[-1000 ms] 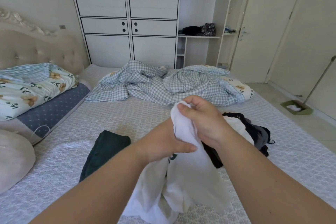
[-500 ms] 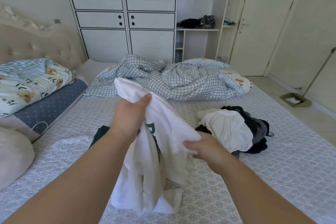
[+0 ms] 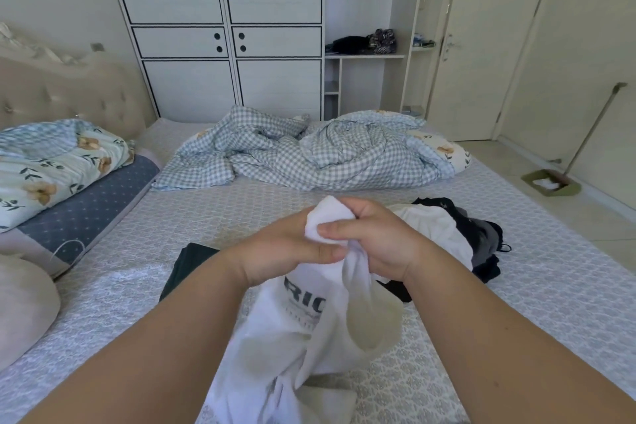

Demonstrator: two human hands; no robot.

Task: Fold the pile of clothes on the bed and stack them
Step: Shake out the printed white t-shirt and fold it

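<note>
Both hands grip one bunched edge of the white T-shirt (image 3: 309, 330), the left hand (image 3: 285, 251) and right hand (image 3: 375, 237) pinching it together above the bed (image 3: 516, 303). To fold well, slide the hands apart along that edge to find the shoulders, then shake it flat. The print reads "RIC", the rest hidden; the unfolded pile (image 3: 457, 234) lies just right.

The white shirt (image 3: 303, 320) print — partly folded under, unreadable; the dark folded garment (image 3: 187, 265) half hidden behind the left forearm.
</note>
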